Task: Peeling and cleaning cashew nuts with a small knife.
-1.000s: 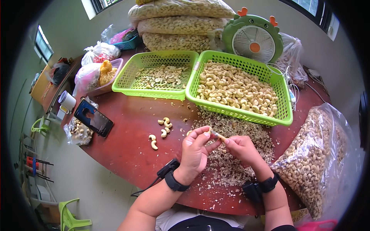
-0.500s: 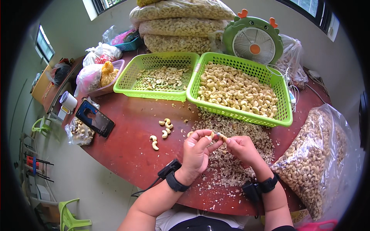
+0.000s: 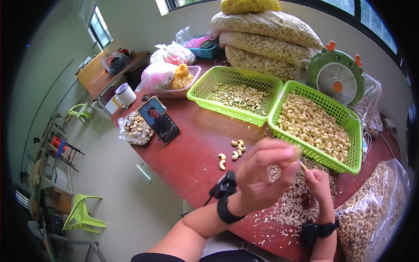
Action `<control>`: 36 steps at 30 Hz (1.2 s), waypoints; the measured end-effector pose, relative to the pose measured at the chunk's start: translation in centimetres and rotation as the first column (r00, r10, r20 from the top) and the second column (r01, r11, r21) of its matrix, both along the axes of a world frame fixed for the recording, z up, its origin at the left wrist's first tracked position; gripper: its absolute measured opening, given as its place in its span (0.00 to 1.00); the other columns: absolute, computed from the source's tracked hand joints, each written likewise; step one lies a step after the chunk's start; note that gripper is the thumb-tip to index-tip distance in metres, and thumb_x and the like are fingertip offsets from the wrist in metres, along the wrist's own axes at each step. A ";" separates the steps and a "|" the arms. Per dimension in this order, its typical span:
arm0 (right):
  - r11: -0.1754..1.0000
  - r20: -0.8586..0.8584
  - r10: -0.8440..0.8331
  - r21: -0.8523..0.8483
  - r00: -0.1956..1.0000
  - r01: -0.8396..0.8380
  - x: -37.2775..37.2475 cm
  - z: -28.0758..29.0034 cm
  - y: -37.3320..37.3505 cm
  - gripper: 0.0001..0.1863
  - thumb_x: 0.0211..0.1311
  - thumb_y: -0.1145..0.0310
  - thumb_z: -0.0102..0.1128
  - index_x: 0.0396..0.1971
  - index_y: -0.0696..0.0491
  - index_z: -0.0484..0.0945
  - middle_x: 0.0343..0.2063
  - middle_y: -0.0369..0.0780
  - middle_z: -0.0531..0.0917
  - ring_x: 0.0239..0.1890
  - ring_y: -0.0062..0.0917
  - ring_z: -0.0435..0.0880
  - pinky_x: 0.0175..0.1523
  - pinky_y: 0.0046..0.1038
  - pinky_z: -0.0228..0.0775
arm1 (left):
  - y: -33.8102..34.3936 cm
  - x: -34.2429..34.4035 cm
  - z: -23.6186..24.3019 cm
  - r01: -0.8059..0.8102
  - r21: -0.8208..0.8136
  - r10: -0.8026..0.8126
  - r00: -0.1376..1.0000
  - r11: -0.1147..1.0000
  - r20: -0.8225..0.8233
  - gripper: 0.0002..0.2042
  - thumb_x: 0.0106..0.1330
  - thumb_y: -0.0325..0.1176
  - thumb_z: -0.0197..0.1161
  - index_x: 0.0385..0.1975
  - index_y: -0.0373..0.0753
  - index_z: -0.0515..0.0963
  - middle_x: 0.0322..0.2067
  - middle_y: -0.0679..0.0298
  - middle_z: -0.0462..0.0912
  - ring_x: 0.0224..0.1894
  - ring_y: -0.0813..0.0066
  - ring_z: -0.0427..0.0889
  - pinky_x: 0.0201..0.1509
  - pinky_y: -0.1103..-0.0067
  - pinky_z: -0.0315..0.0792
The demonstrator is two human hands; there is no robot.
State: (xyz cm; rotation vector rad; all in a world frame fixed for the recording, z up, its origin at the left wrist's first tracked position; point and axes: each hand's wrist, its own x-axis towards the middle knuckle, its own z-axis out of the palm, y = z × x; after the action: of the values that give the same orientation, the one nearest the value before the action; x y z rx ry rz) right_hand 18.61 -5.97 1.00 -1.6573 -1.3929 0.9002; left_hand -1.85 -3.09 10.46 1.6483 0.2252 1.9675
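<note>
My left hand (image 3: 268, 170) is raised over the table, blurred a little, with thumb and forefinger pinched on a cashew (image 3: 297, 153) at their tips. Lower and to the right, my right hand (image 3: 318, 183) grips a small thin tool with a tan handle (image 3: 303, 166); its pale tip points up toward the left hand. Several loose cashews (image 3: 239, 147) lie on the red table left of my hands. Beneath both hands spreads a heap of brown skin crumbs (image 3: 297, 205).
A green basket of cashews (image 3: 358, 162) stands beyond my right hand, and another green basket (image 3: 205, 102) with fewer pieces beside it. A phone (image 3: 160, 122) leans at the left. A bag of cashews (image 3: 371, 209) sits at the right edge; a green fan (image 3: 336, 78) is behind.
My left hand has lifted up and come nearer the camera, still pinching the cashew. My right hand keeps the tool. The view has swung left, so the scene sits farther right.
</note>
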 end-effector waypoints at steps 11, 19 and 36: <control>1.000 0.061 0.013 0.017 0.998 -0.014 -1.1 0.8 0.0 0.17 0.55 0.64 0.51 0.12 0.60 0.69 0.08 0.31 0.65 0.13 0.12 0.59 0.18 0.21 0.51 | 7.9 -7.6 -3.8 -0.577 -0.399 0.142 0.676 0.713 -0.724 0.10 0.50 0.31 0.62 0.29 0.32 0.77 0.21 0.62 0.79 0.24 0.82 0.76 0.27 0.85 0.70; 0.998 0.080 0.014 -0.067 0.997 -0.008 -0.3 -0.5 -0.2 0.17 0.54 0.64 0.52 0.12 0.60 0.69 0.07 0.31 0.63 0.13 0.12 0.58 0.18 0.22 0.50 | 7.3 -8.1 -7.3 -0.648 -0.332 0.031 0.481 0.686 -0.876 0.07 0.49 0.29 0.60 0.26 0.32 0.77 0.21 0.59 0.79 0.23 0.76 0.78 0.27 0.81 0.71; 0.997 -0.039 0.067 -0.036 0.997 -0.068 -0.3 0.5 -0.5 0.18 0.56 0.63 0.50 0.11 0.57 0.70 0.08 0.30 0.66 0.13 0.11 0.61 0.17 0.18 0.52 | 5.6 -2.8 -9.0 0.370 -0.910 -0.633 0.754 0.187 0.176 0.12 0.56 0.25 0.56 0.41 0.35 0.71 0.31 0.64 0.76 0.29 0.79 0.76 0.30 0.84 0.74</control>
State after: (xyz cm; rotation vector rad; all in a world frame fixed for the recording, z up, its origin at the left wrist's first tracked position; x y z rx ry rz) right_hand 18.30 -6.47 1.49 -1.6206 -1.4219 0.9964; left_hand -4.62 2.50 1.49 0.9325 0.6383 0.7492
